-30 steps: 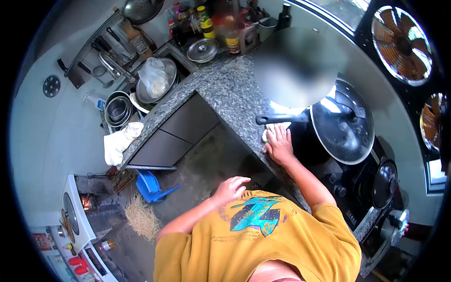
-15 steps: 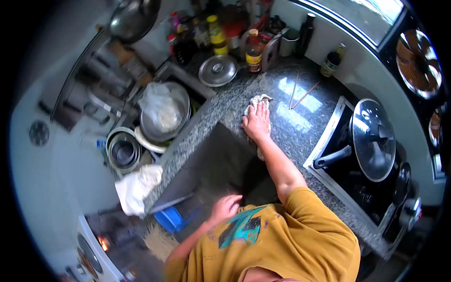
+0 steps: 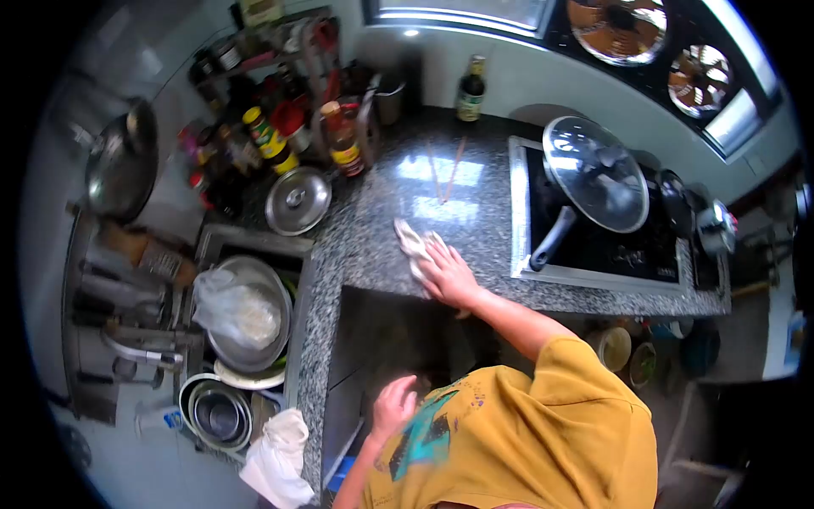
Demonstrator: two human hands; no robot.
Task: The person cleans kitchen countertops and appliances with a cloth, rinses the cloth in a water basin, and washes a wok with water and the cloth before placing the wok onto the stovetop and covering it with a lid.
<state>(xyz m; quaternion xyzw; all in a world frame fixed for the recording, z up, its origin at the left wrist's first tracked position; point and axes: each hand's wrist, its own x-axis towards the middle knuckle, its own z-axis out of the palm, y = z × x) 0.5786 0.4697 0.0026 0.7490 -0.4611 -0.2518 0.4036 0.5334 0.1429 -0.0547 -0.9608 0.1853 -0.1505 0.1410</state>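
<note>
Right hand (image 3: 449, 276) spread flat over cloth (image 3: 415, 243), resting on granite counter (image 3: 365, 254) near front edge, left of cooktop (image 3: 632, 259). Left hand (image 3: 395, 405) loosely bent beside shirt (image 3: 543, 424), apparently holding nothing. Work looks under way, unfinished: cloth in use, chopsticks (image 3: 454, 170) lying just beyond it, bottle (image 3: 471, 92) standing farther back. How much counter is done, how much left: cannot tell.

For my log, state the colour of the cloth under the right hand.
Off-white; the cloth under the right hand shows best in the head view.
</note>
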